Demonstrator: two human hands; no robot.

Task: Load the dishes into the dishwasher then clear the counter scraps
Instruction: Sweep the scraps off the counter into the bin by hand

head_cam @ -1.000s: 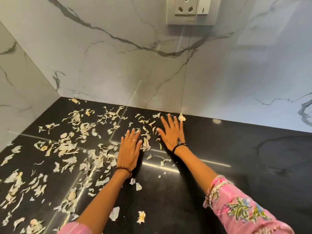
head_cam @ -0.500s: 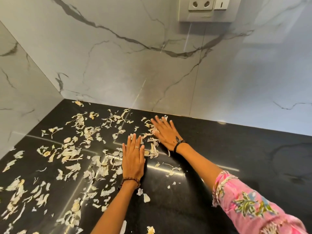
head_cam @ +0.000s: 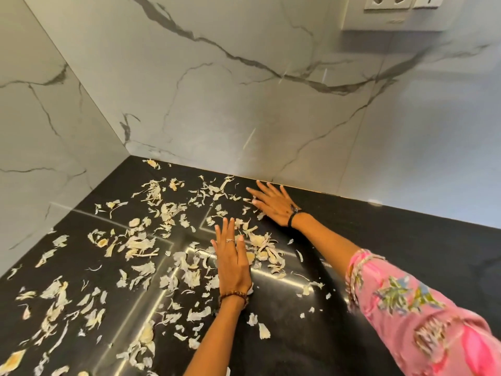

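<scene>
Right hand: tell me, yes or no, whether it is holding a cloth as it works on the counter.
No. The right hand lies bare and flat, fingers straight, on the black counter among the peel scraps.

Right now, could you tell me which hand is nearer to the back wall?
Right. The right hand lies flat with its fingertips almost at the foot of the back wall; the left hand rests flat on the counter farther from it.

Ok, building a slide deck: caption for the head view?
Both hands, left and right, flat on the black counter, sweeping scattered peel scraps.
</scene>
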